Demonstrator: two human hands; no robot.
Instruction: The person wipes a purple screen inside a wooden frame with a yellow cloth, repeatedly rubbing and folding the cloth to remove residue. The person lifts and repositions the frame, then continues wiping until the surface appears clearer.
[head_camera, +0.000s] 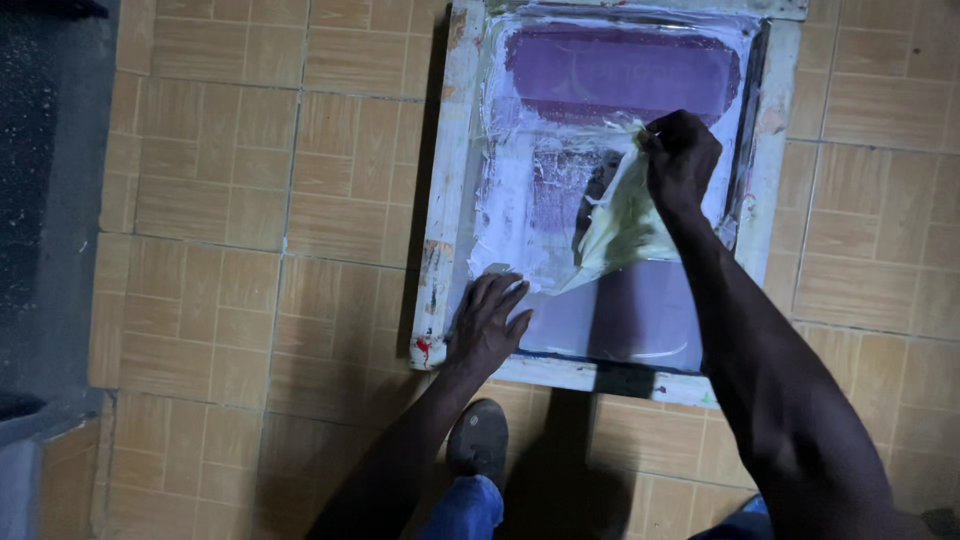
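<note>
Screen frame (446, 200) top cut off; mesh print blurred.

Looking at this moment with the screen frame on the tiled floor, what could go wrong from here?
The right hand pulls a pale film off the mesh; pulled too sharply, it might tear or stress the mesh. The frame lies loose on the tile floor, braced only by the left hand, so it could slide.

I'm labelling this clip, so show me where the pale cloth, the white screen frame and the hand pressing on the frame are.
pale cloth (618, 225), head view, on its hanging folds.
white screen frame (448, 190), head view, on its left rail.
left hand (487, 325), head view, on the back of the hand.
</note>
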